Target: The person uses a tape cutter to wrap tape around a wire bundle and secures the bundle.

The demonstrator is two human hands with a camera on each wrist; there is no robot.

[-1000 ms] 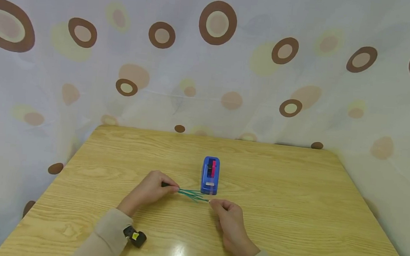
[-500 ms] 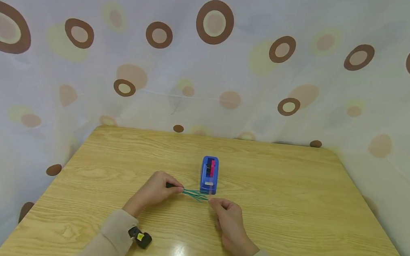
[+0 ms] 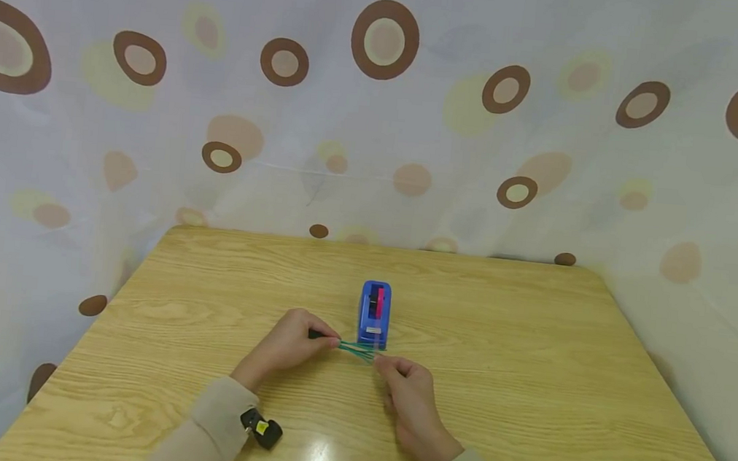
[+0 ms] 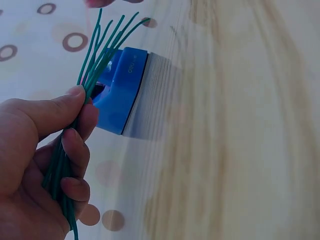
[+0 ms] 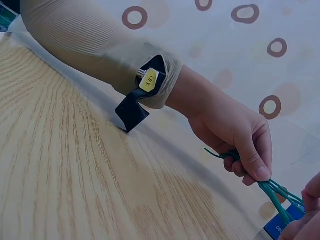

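Observation:
My left hand (image 3: pixel 294 337) grips a bundle of thin green wires (image 3: pixel 352 348) near its middle. In the left wrist view the fingers curl round the wires (image 4: pixel 102 62), whose loose ends fan out beyond the thumb. A blue tape dispenser (image 3: pixel 365 319) with a pink roll core (image 3: pixel 379 302) stands just behind the wires. From its front a clear strip of tape (image 3: pixel 377 339) stretches toward me. My right hand (image 3: pixel 413 399) pinches the strip's end between thumb and forefinger. The wires' free ends overlap the tape close to those fingertips. Only part of the right hand (image 5: pixel 312 215) shows in the right wrist view.
The wooden table (image 3: pixel 518 331) runs back to a patterned curtain (image 3: pixel 418 118) that hangs behind and along both sides. A black camera mount (image 3: pixel 261 428) is strapped to the left wrist over the beige sleeve (image 3: pixel 217 418).
My left hand has moved right with the wires, bringing their free ends across the tape strip by the right fingertips. The right hand has stayed nearly still, keeping its pinch on the tape.

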